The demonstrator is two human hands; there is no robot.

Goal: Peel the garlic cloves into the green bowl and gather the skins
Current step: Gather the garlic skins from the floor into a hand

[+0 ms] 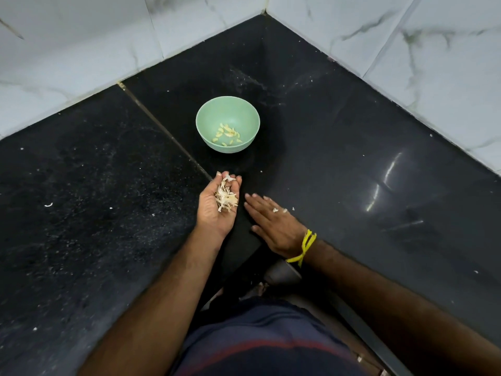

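The green bowl point(202, 118) stands on the black counter in the corner, with several peeled garlic cloves point(227, 134) at its bottom. Below the bowl my left hand point(210, 210) is turned palm up and cupped around a heap of pale garlic skins point(225, 198). Just to its right, my right hand point(273, 223) lies flat on the counter, palm down, fingers together and pointing toward the left hand, holding nothing. It wears a ring, and a yellow thread is tied at the wrist.
The black stone counter point(352, 158) forms an L in a corner of white marble-tiled walls point(81, 44). Small skin scraps lie scattered on the left slab point(48, 204) and beside the right hand point(293, 208). The counter's inner edge drops off below my arms.
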